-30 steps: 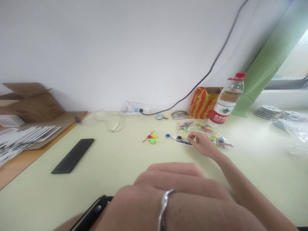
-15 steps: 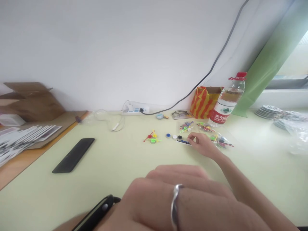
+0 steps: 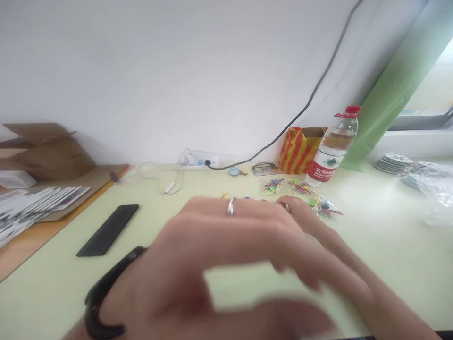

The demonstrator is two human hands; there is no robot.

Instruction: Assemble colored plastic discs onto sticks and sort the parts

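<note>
My left hand (image 3: 230, 241) looms close to the camera, slightly blurred, with a silver ring (image 3: 231, 208) and a black wristband (image 3: 110, 276). Its thumb and fingers are apart, and nothing shows between them. Behind it, my right hand (image 3: 299, 211) rests low on the table with curled fingers. Its fingertips are partly covered by the left hand, so what they hold is hidden. Close to the right hand lie clear bags of small coloured plastic parts (image 3: 273, 186), (image 3: 323, 206). Only the tip of a yellow plastic piece (image 3: 225, 195) shows above my left knuckles.
A water bottle (image 3: 331, 153) and a red-yellow striped bag (image 3: 299, 151) stand at the back right. Eyeglasses (image 3: 265, 167) and a power strip (image 3: 198, 161) lie by the wall. Left are a black slab (image 3: 108, 231), white cards (image 3: 46, 203) and a cardboard box (image 3: 53, 148). Round discs (image 3: 392, 165) are stacked right.
My left hand has risen in view, and its thumb has come apart from the fingers. It now covers most of the loose coloured pieces. My right hand stays nearly in place.
</note>
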